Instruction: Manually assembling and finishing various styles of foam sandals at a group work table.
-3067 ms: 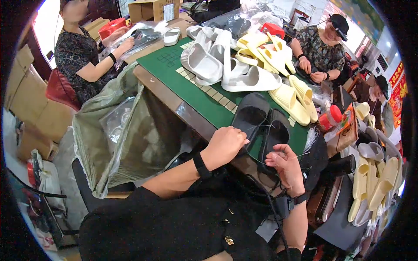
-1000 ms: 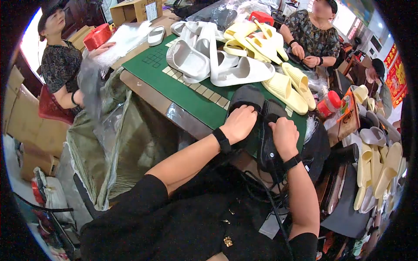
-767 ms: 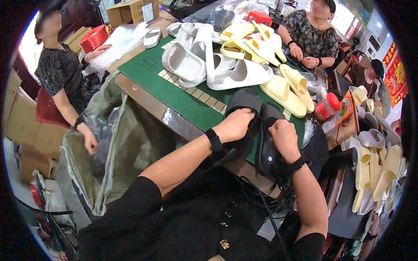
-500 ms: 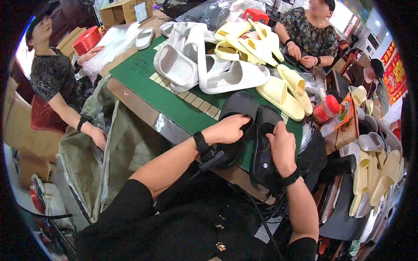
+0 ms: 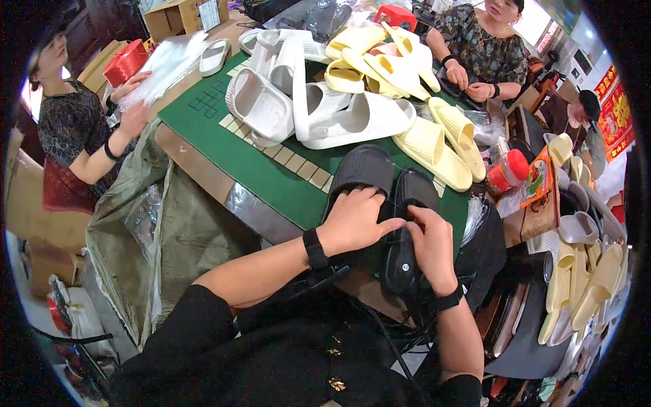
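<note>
Two black slide slippers lie side by side at the near edge of the green mat. The fingers of my left hand (image 5: 356, 220) are bent into the left black slipper (image 5: 364, 165), at the opening under its strap. Its thumb stretches right, to the fingertips of my right hand (image 5: 432, 247). That hand is pinched over the right black slipper (image 5: 415, 188), beside its inner edge; what lies in the pinch is too small to make out. A thin dark line seems to run between the two straps.
White slippers (image 5: 359, 122) and pale yellow slippers (image 5: 434, 152) are piled on the green mat (image 5: 196, 125). A red-lidded jar (image 5: 510, 169) stands at the right. More slippers (image 5: 597, 288) are heaped far right. A large sack (image 5: 196, 230) hangs open at the left. Two people sit across the table.
My left hand has turned from a pinch to bent fingers, its thumb now reaching the right hand. My right hand has moved slightly down and left. The person at left has raised a hand from the sack.
</note>
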